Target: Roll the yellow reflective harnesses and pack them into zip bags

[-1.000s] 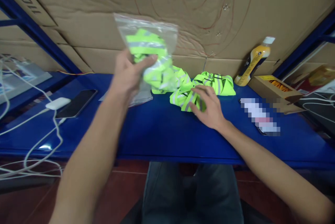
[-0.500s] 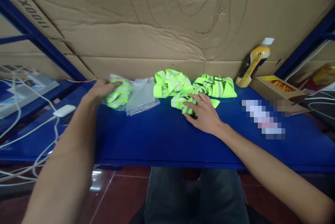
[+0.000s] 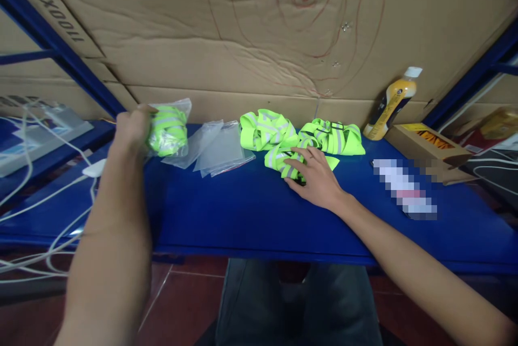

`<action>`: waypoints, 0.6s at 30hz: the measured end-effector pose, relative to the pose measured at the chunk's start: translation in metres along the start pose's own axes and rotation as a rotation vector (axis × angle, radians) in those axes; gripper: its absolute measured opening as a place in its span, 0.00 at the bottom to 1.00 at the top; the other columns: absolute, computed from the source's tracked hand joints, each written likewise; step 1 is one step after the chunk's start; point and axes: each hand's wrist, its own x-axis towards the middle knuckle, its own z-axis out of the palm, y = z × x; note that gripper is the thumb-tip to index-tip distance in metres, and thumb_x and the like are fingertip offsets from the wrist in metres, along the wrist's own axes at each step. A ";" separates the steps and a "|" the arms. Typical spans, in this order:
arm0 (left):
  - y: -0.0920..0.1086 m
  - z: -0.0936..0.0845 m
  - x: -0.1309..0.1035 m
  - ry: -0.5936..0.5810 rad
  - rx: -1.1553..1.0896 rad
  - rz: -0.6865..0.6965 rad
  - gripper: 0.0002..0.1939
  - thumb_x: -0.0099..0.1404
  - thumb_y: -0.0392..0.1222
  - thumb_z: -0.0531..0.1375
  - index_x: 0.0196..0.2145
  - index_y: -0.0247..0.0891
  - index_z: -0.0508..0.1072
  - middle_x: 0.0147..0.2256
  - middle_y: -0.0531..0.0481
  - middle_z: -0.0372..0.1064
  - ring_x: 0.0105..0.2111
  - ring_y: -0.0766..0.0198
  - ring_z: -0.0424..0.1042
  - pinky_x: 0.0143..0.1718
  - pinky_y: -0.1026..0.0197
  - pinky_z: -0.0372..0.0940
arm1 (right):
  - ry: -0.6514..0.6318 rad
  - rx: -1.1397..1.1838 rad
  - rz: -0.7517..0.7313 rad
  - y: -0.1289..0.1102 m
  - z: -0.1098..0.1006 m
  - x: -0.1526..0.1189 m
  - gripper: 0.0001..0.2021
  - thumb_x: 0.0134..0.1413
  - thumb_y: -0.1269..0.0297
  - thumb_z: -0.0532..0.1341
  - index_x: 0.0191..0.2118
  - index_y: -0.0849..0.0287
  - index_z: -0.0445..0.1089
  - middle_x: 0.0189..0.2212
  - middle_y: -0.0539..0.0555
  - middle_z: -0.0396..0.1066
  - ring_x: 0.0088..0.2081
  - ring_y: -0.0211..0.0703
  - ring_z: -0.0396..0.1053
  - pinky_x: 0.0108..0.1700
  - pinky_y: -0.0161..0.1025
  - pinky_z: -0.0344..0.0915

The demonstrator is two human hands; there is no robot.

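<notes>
Creased brown cardboard fills the far side, marked with red curved lines and rings; upside-down print at its left reads "1100X380". Before it runs a glossy blue shelf.

On the shelf's far middle lie three bundles of neon yellow-green strap with silvery-grey stripes: the left bundle, loosely looped; the right bundle, with a black buckle; and the near bundle, partly hidden by the right hand. That hand's fingers are bent and a little spread, resting on the near bundle.

Farther left, the packed bag, clear and wrinkled, shows the same striped strap folded compactly inside. The left hand touches its left edge, fingers curled; how tightly they close cannot be told. Flat, clear empty bags overlap between the packed bag and left bundle.

At the right, an open brown box has orange on top, near a yellow-and-dark bottle with a white cap; their small lettering is unreadable. White cables and a small white case lie at the left.
</notes>
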 end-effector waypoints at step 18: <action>-0.008 0.017 -0.010 -0.064 0.320 0.006 0.29 0.42 0.58 0.74 0.26 0.40 0.60 0.28 0.51 0.67 0.60 0.33 0.64 0.63 0.28 0.49 | -0.002 0.012 0.004 -0.001 -0.002 0.001 0.20 0.71 0.55 0.62 0.60 0.58 0.77 0.64 0.64 0.70 0.65 0.64 0.64 0.68 0.65 0.63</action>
